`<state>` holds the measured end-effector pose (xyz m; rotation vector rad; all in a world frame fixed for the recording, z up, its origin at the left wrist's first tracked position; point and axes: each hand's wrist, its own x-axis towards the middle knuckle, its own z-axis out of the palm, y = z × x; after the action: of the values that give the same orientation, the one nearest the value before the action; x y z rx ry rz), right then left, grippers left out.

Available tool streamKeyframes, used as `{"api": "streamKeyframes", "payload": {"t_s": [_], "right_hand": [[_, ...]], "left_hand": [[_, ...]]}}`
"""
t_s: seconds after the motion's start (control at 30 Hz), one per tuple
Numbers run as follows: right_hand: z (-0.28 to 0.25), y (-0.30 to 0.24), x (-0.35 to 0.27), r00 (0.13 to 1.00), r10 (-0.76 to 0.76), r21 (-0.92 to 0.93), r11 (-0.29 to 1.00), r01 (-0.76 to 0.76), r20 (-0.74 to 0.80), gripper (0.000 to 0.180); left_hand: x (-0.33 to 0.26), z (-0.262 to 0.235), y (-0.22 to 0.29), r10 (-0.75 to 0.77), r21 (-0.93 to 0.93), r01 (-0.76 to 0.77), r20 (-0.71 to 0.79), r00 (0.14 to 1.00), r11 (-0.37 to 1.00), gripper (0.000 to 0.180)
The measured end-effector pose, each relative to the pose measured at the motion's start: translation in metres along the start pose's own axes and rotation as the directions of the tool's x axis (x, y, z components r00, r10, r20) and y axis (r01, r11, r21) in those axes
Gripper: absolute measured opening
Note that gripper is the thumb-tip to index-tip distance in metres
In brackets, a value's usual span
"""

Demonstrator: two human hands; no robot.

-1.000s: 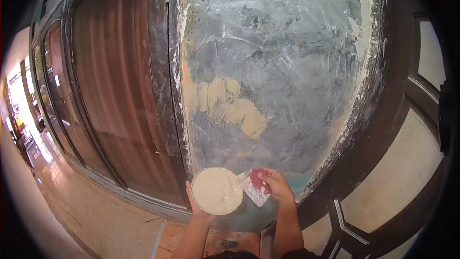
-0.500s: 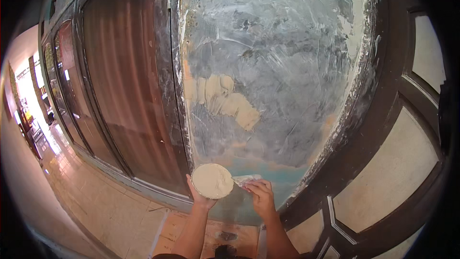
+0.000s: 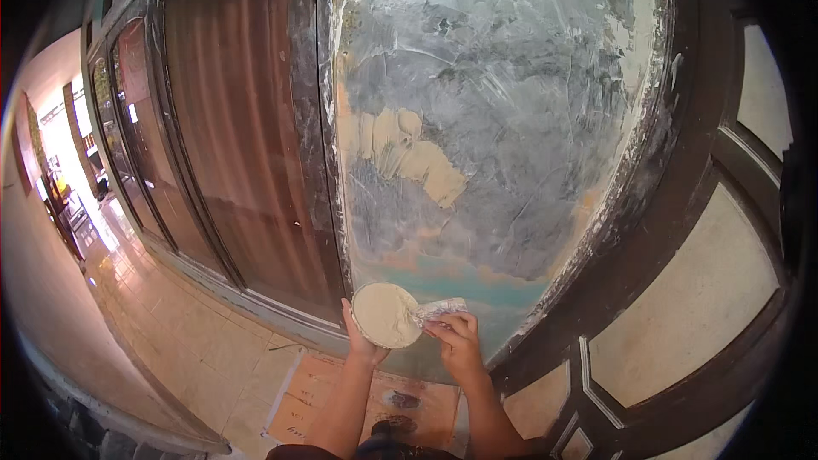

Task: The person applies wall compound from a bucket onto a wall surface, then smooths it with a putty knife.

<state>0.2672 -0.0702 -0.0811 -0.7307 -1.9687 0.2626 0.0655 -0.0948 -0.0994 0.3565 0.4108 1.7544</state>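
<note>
1. The round tub is held in the air before the wall's lower left corner, its mouth turned up and toward the wearer, probably so that the pale putty is in plain view and easy to reach.
2. The left grip is curled around the tub's left and lower side, supporting it; the fingers underneath are hidden. Holding it there seems meant to leave the right side of the rim free.
3. The scraper, smeared white, meets the putty at that right side, lying almost level.
4. The right grip is closed on the scraper's near part, fingers pinched together, which presumably steadies the blade against the tub; the thumb's exact position is unclear.
5. A putty patch runs from near the left edge of the grey wall down toward its middle, within arm's reach above the tub.
6. Below, an orange sheet lies on the tiled floor at the wall's foot, perhaps to catch drips.
</note>
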Motion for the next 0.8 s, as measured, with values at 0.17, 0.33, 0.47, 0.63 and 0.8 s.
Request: {"api": "streamKeyframes", "payload": {"t_s": [0.17,0.33,0.47,0.63,0.8], "right_hand": [[0.001,-0.002,0.007,0.999,-0.033,-0.023,0.999,0.033,0.002,0.044],[0.010,-0.001,0.016,1.000,0.009,0.022,1.000,-0.008,-0.014,0.044],[0.022,-0.005,0.025,1.000,-0.006,0.007,1.000,0.006,-0.021,0.045],[0.045,-0.003,0.032,0.997,-0.055,-0.016,0.998,0.054,-0.053,0.038],[0.061,-0.013,0.042,0.997,-0.025,0.021,0.999,0.026,-0.071,0.036]], "left_hand": [[0.002,-0.001,0.002,-0.013,0.006,0.013,0.009,1.000,1.000,0.094],[0.011,-0.004,0.008,-0.014,-0.014,0.014,0.029,0.999,1.000,0.095],[0.015,-0.003,0.023,-0.021,-0.004,0.021,0.032,0.999,1.000,0.093],[0.026,-0.012,0.039,-0.009,0.017,0.009,0.022,1.000,1.000,0.092],[0.033,-0.018,0.055,-0.027,0.018,0.026,0.057,0.998,0.999,0.093]]}}
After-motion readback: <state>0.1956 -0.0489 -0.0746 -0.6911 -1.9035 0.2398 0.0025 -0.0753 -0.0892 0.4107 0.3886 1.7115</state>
